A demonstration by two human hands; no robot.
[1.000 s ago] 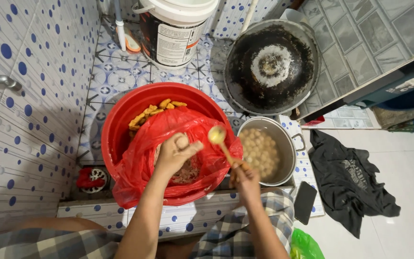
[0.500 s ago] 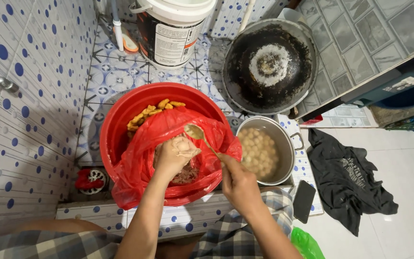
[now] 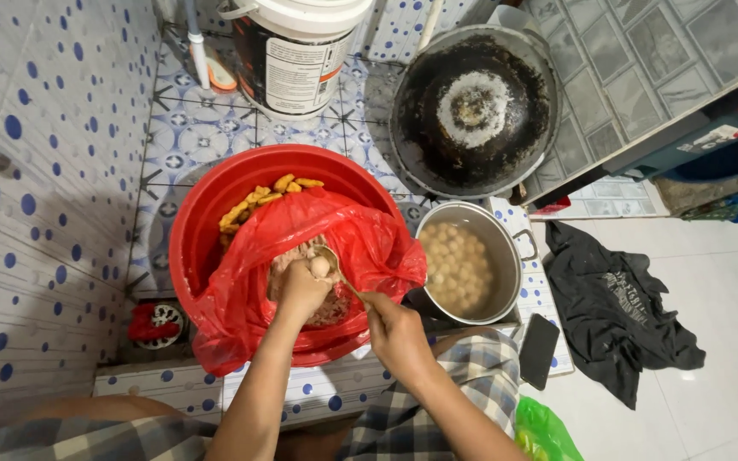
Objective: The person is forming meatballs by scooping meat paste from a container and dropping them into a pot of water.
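Observation:
My left hand [image 3: 301, 290] is closed on a lump of pinkish paste, and a small ball of paste [image 3: 320, 267] bulges out at the top of the fist. My right hand [image 3: 395, 329] holds a metal spoon [image 3: 335, 265] whose bowl touches that ball. Both hands hover over a red plastic bag [image 3: 369, 248] of paste that lies in a red basin [image 3: 207, 213]. Yellow fried pieces [image 3: 262, 198] lie at the basin's far side. A steel pot [image 3: 463, 265] of water with several pale balls stands just right of the basin.
A blackened wok [image 3: 471, 107] sits behind the pot, and a white bucket [image 3: 301, 51] stands at the far side. A dark phone [image 3: 540, 350] lies on the tiled ledge at right. A black cloth [image 3: 617, 307] is on the floor. A green bag [image 3: 544, 431] is by my knee.
My right hand brought the spoon from above the pot's near rim back left to my left fist. A fresh ball of paste now shows at the top of the fist.

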